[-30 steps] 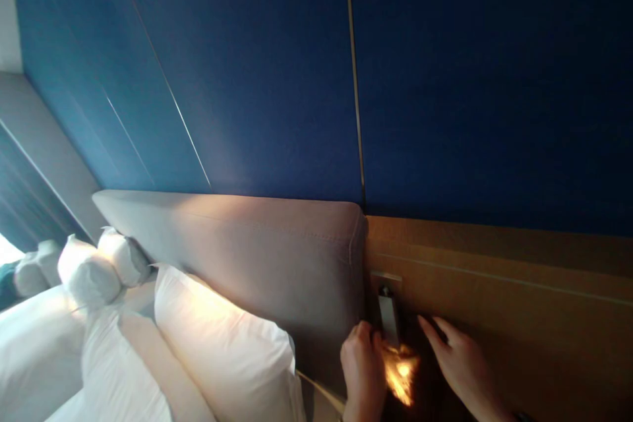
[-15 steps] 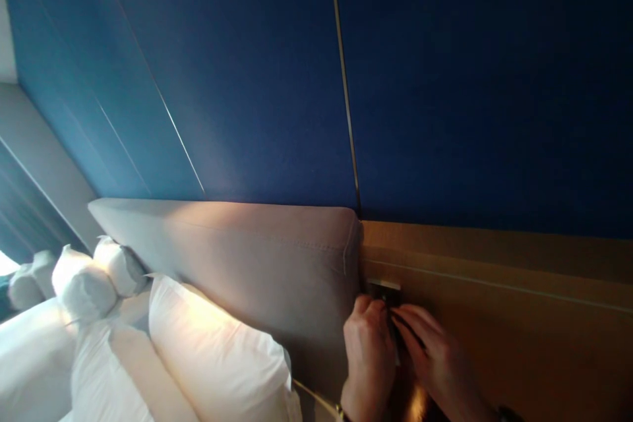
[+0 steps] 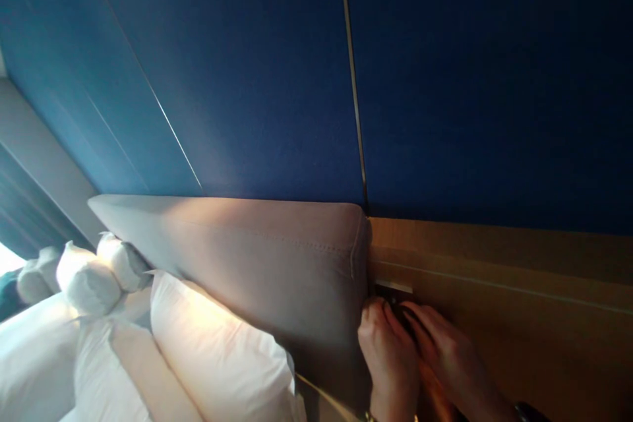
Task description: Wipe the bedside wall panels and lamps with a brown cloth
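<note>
My left hand (image 3: 390,346) is at the lower right, beside the end of the grey padded headboard (image 3: 277,270). Its fingers are bent and closed. Close against it on the right is my right hand (image 3: 448,349), with fingers curled toward the left one. Between them shows a dark, narrow thing (image 3: 408,322), mostly covered by the fingers, and its kind cannot be made out. Just above the fingertips, a small fixture with a pale top edge (image 3: 394,287) sits on the wooden panel (image 3: 494,297). An orange-brown glow appears below, between the wrists.
White pillows (image 3: 212,343) lean on the headboard at lower left, with more pillows (image 3: 89,280) farther along the bed. A dark blue wall (image 3: 267,79) with thin metal strips rises behind. A curtain (image 3: 30,204) hangs at the far left.
Both hands have shifted slightly right and down in view, staying close together, with the left turned a little. More of the fixture's pale top edge shows. The view has moved slightly.
</note>
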The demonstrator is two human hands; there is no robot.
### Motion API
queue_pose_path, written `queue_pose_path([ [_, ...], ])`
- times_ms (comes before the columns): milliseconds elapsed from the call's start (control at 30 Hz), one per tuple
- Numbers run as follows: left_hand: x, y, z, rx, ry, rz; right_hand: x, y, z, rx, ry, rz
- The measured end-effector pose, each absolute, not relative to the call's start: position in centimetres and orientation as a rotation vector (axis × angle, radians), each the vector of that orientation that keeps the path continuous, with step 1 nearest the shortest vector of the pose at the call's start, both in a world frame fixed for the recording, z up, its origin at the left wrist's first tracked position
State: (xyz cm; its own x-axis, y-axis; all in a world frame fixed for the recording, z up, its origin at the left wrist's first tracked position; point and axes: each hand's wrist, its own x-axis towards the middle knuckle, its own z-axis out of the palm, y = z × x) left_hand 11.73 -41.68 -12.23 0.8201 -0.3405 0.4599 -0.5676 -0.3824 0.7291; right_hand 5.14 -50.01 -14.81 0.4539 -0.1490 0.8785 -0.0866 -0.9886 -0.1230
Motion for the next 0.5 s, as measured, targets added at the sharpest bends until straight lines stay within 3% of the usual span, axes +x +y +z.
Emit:
queue_pose_path([
  [300,12.4,-41.0,-8.2,2.262,-0.633,-0.049,4.8,-49.8,-15.8,-2.525,0.232,-1.586],
  [400,12.4,-40.4,-11.7,2.116,-0.600,-0.174,3.9,-49.1,-20.5,-2.461,0.241,-1.419],
  [500,11.5,-39.6,-18.9,1.896,-0.473,-0.451,2.4,-48.4,-27.8,-2.333,0.384,-1.100],
])
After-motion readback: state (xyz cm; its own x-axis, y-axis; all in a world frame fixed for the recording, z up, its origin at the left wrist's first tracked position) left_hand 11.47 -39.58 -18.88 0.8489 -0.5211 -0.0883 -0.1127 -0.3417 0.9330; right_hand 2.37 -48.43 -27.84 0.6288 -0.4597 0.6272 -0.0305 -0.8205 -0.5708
